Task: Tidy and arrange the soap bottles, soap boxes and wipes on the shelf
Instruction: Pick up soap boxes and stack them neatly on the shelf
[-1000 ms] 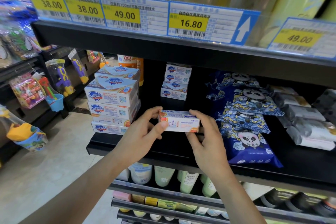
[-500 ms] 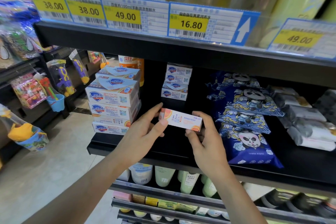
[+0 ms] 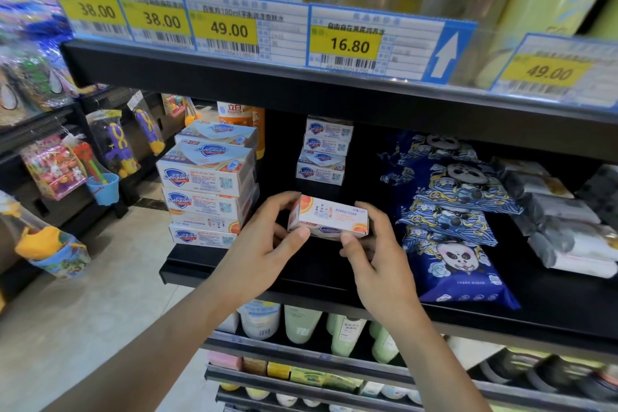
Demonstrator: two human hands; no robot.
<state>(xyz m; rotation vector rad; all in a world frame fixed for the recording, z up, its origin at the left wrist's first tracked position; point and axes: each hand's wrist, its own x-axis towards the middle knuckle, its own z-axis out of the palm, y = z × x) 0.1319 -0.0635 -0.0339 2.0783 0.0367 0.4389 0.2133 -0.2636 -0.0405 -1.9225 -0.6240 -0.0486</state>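
Soap box [image 3: 329,219]: held above the shelf [image 3: 301,273], right of the big box stack [image 3: 207,191], likely checking orientation.
Fingers: left hand [image 3: 264,254] and right hand [image 3: 374,257] pinch its ends.

Yellow price labels [image 3: 230,29] line the shelf edge above the fingers. Left of the fingers, bagged toys [image 3: 117,144] hang over a tiled floor [image 3: 83,311]. A blue toy bucket [image 3: 104,188] hangs among them.

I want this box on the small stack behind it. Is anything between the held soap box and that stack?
Nothing visible: the soap box, pinched by left hand and right hand, sits just before the small stack.
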